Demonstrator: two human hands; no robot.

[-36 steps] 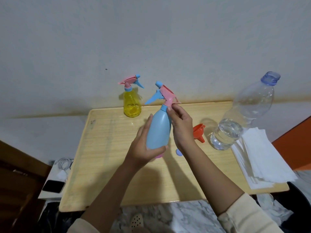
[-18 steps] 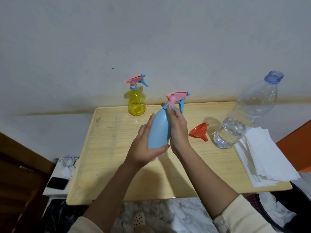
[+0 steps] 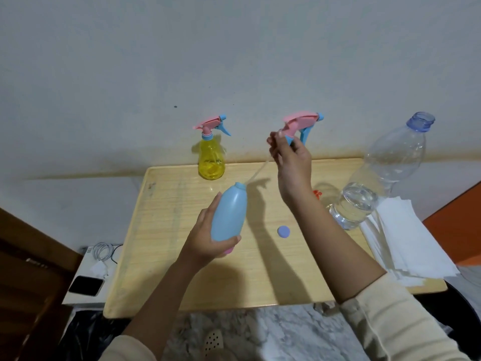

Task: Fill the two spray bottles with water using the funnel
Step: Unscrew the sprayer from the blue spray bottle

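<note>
Funnel (image 3: pixel 317 193) sits half-hidden behind right hand (image 3: pixel 292 162).

Left of the blue spray bottle (image 3: pixel 229 213), the wooden table (image 3: pixel 161 256) lies bare. Right of it, a small blue cap (image 3: pixel 283 231), the water bottle (image 3: pixel 377 178) and stacked paper towels (image 3: pixel 406 243) crowd the surface; behind it stands the yellow spray bottle (image 3: pixel 211 158).

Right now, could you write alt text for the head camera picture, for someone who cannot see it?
A person's right hand lifts the pink spray head, its dip tube trailing, out of the blue spray bottle held in the left hand above a wooden table. A yellow spray bottle, a part-full water bottle and white paper towels stand around.
</note>
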